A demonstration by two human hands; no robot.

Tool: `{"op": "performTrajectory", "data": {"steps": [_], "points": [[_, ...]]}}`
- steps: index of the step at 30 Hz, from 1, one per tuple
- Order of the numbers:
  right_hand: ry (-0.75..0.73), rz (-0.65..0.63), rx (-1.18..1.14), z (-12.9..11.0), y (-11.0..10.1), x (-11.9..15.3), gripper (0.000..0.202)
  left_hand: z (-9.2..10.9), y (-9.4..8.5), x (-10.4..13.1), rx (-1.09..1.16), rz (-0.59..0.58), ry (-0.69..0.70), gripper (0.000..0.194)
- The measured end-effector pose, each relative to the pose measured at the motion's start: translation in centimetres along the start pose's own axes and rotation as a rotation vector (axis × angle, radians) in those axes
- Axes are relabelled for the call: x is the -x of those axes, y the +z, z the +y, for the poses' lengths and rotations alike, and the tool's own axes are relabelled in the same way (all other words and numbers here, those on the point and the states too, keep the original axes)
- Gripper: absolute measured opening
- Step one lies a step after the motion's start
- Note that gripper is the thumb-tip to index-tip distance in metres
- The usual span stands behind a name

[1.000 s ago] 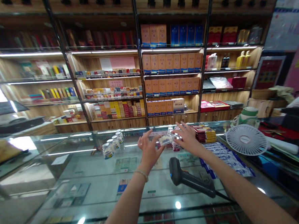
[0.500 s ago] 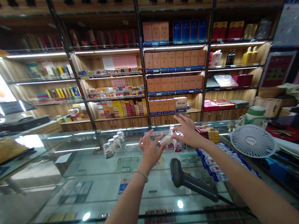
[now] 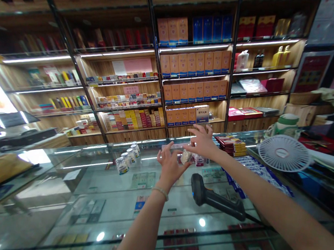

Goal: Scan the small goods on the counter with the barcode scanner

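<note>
Writing on the small clear bottle (image 3: 185, 156) was too blurred for us to read; we pinched it in our right hand (image 3: 202, 143) above the far glass counter (image 3: 100, 196), our left hand (image 3: 169, 166) spread beside it. Near right lay a black scanner (image 3: 216, 197), left stood more bottles (image 3: 127, 158).

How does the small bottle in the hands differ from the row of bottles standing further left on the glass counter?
The held bottle is up off the counter between the left hand and right hand; the row of bottles stands on the glass counter. The held bottle looks tilted, the row upright. The held bottle is single, the row several, untouched. Both look small and clear with pale labels.
</note>
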State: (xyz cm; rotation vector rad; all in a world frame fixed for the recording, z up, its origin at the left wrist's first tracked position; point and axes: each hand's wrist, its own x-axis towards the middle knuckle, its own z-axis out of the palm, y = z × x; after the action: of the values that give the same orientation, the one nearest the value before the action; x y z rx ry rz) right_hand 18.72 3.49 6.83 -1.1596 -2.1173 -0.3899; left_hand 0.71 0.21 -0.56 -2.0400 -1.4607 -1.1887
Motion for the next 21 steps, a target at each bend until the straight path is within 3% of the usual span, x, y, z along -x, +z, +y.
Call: {"op": "performTrajectory", "data": {"steps": [9,14,21], "points": [[0.045,-0.006,-0.039,-0.3,0.2,0.0,0.053,-0.2,0.1,-0.3,0.074,0.026,-0.090,0.026],[0.095,-0.042,-0.097,0.9,0.7,0.5,0.042,-0.4,0.0,-0.6,0.126,0.050,-0.161,0.020],[0.060,-0.069,-0.131,1.5,1.1,2.1,0.024,-0.8,0.2,-0.6,0.145,-0.015,-0.132,0.021]]}}
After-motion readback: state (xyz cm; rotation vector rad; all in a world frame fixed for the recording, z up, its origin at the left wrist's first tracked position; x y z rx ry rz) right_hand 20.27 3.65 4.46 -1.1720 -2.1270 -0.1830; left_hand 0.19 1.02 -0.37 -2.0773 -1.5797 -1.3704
